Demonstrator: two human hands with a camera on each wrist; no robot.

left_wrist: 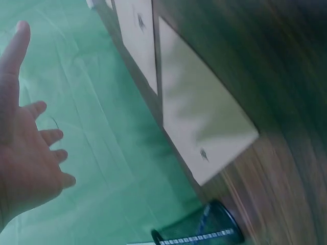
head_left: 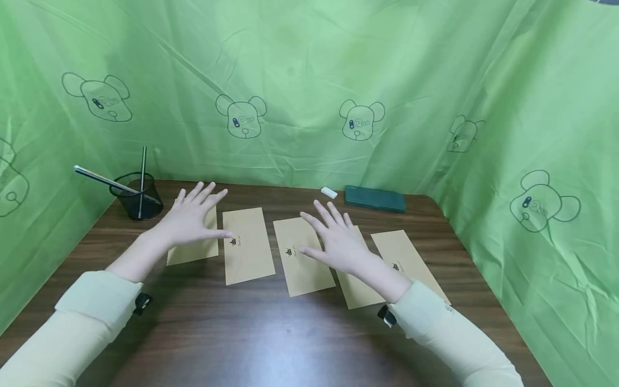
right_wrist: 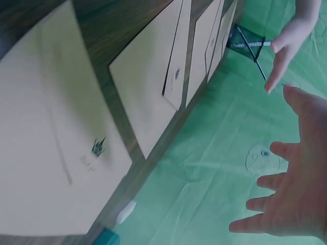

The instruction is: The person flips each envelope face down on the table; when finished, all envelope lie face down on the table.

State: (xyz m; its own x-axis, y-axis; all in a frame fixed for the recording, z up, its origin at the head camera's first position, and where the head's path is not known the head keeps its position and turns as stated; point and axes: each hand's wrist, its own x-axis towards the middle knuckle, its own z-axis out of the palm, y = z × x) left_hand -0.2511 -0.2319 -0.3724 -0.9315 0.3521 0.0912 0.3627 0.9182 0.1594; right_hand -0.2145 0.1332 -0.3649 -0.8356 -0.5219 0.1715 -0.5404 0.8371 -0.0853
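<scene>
Several tan paper envelopes lie in a row across the dark wooden table, some with a small black crown print. In the head view my left hand point(head_left: 190, 217), fingers spread, hovers over the leftmost envelope point(head_left: 195, 251) and hides its upper part. The second envelope point(head_left: 250, 252) lies just right of its thumb. My right hand point(head_left: 338, 242), also spread, is over the fourth envelope point(head_left: 359, 285), its thumb reaching above the middle envelope point(head_left: 309, 269). Beyond its forearm lies the rightmost envelope point(head_left: 411, 255). Both wrist views show the palms with nothing in them.
A black mesh pen cup point(head_left: 140, 199) with pencils stands at the back left. Toward the back right lie a white eraser point(head_left: 329, 192) and a dark green case point(head_left: 374, 198). Green curtain point(head_left: 300, 64) with bear drawings encloses the table's back and sides.
</scene>
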